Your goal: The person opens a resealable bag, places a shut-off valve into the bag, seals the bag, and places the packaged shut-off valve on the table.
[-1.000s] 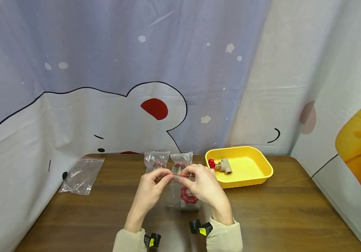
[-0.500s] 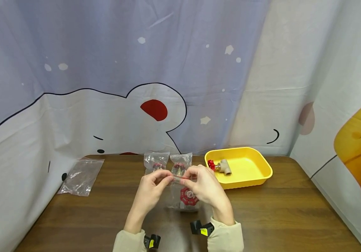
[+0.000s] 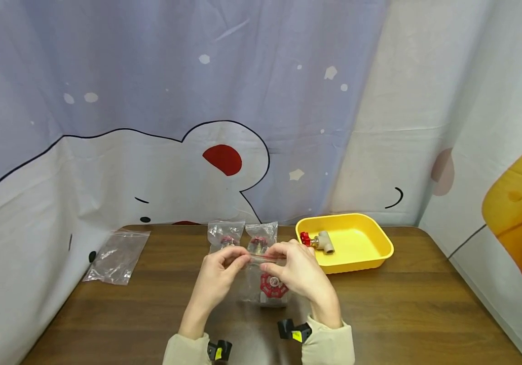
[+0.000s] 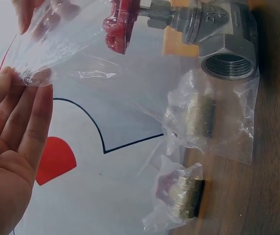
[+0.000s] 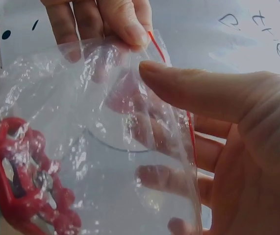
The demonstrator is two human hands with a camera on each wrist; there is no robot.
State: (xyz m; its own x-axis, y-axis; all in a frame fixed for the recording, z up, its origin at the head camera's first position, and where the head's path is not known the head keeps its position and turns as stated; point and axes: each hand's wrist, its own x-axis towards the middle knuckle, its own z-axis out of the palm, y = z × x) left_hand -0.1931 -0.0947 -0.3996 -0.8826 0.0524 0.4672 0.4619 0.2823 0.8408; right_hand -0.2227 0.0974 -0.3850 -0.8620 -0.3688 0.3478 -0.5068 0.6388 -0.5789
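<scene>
A clear zip bag [image 3: 253,289] with a red seal line stands upright between my hands. Inside is a metal gate valve [image 4: 218,29] with a red handwheel [image 3: 273,285]. My left hand [image 3: 219,274] pinches the bag's top left corner between thumb and fingers. Along the same top edge, farther right, my right hand [image 3: 304,274] holds the seal; in the right wrist view its thumb [image 5: 193,90] lies in front of the plastic and its fingers behind. Just beyond the hands, two bagged valves [image 3: 226,241] with red handles stand side by side, partly hidden in the head view.
A yellow tray [image 3: 370,263] at the back right holds a beige tee-shaped valve [image 3: 325,242] with a red handle. An unfilled clear bag [image 3: 117,256] lies flat at the table's left edge. A printed curtain [image 3: 297,126] hangs behind the brown table [image 3: 402,314].
My right hand has shifted slightly right along the bag's top edge, its thumb and fingers a little farther apart. The left hand keeps its pinch at the corner.
</scene>
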